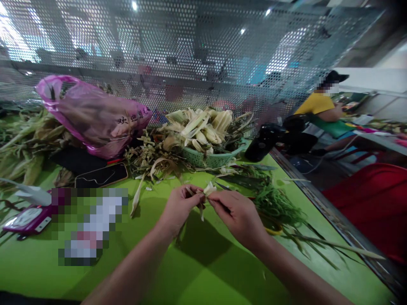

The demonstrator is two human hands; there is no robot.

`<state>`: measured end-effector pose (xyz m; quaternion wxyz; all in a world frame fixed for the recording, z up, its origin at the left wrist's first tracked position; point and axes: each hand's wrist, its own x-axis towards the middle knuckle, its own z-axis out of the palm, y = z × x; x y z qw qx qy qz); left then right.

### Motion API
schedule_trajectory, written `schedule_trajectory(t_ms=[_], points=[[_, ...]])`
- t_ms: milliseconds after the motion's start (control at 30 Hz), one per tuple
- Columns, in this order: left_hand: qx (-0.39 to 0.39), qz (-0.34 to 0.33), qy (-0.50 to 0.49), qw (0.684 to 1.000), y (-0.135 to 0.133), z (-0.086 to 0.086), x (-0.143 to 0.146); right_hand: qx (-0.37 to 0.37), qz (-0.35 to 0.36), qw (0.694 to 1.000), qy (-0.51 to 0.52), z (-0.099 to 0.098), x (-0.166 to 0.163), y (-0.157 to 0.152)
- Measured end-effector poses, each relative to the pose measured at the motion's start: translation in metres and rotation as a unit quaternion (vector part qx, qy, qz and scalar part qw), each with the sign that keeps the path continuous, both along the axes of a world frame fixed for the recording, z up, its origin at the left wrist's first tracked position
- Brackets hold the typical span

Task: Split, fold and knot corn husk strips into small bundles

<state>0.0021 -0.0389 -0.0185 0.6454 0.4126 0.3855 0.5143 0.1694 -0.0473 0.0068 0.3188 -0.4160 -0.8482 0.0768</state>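
Note:
Both hands meet above the green table (203,271). My left hand (179,207) is closed, its thumb and fingers pinching a thin dry corn husk strip whose end (201,213) hangs below the fingers. Fingertips of my right hand (238,212) are pinched at the base of a small pale folded corn husk piece (209,189), which sticks up between the hands. Whether the strip and the folded piece are joined is hidden by the fingers. Behind the hands, a green plastic basket (208,160) holds a heap of pale corn husks (203,129).
A pink plastic bag (95,114), a dark phone (101,175) and a purple device (28,218) lie to the left. Green stringy strands (276,203) are at right, near a black bottle-like object (263,142). A perforated metal screen (190,51) stands behind; a person (321,103) sits beyond the table edge.

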Motion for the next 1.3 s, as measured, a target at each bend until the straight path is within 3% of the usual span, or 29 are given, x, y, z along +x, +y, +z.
schedule_trajectory(t_ms=[167,333,533,700,867,1000,1133,1300], points=[[-0.033,0.028,0.02,0.999,-0.001,-0.001,0.008,0.017,0.02,0.999,-0.018,-0.003,-0.001,-0.005],[0.02,0.068,0.126,0.99,-0.002,-0.002,0.009,-0.087,0.005,0.994,0.065,-0.009,-0.003,-0.003],[0.087,0.09,0.221,0.967,-0.007,0.0,0.009,-0.259,-0.064,0.936,0.23,-0.006,-0.007,0.007],[0.117,0.08,0.241,0.96,-0.01,0.001,0.011,-0.289,-0.052,0.902,0.316,-0.007,-0.006,0.01],[0.114,0.04,0.192,0.974,-0.011,0.0,0.011,-0.311,-0.056,0.883,0.348,-0.007,-0.004,0.013],[0.083,0.023,0.161,0.983,-0.012,0.003,0.011,-0.318,-0.06,0.894,0.311,-0.004,-0.001,0.015],[0.044,0.051,0.172,0.983,-0.012,0.007,0.011,-0.28,-0.045,0.927,0.246,-0.003,-0.001,0.013],[0.072,0.094,0.219,0.969,-0.01,-0.001,0.015,-0.214,-0.036,0.963,0.162,-0.006,-0.004,0.005]])
